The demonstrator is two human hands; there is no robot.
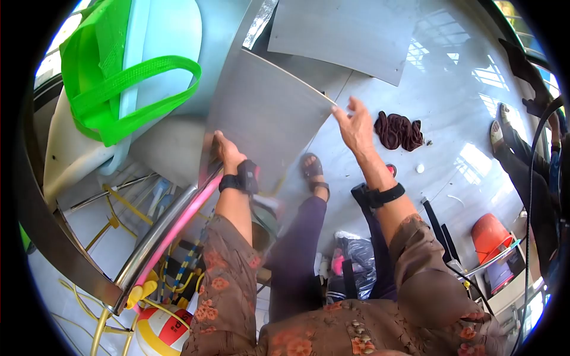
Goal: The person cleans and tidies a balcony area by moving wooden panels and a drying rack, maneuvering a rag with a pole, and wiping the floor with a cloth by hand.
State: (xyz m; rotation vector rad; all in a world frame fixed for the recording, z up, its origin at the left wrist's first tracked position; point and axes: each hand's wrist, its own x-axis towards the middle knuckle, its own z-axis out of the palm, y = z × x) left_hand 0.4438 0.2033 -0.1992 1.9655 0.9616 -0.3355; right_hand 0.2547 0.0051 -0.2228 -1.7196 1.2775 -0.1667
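Observation:
A flat grey panel [270, 104] fills the middle of the view, slanting in front of me. Near its lower left edge my left hand [230, 151] grips it, the thumb side showing and the other fingers partly hidden. At the panel's right corner my right hand [356, 127] has it between fingertips, with one finger raised off the edge. Dark bands with a small device circle my wrists. Just below my left hand runs a metal tube beside a pink pole [181, 222].
A second grey panel [344, 38] lies beyond. A green bag [107, 77] hangs at left by a pale chair. Dark crumpled cloth [398, 130] lies on the tiled floor. At right are a red bucket [491, 237] and another person's legs [522, 172]. A ball [160, 332] sits lower left.

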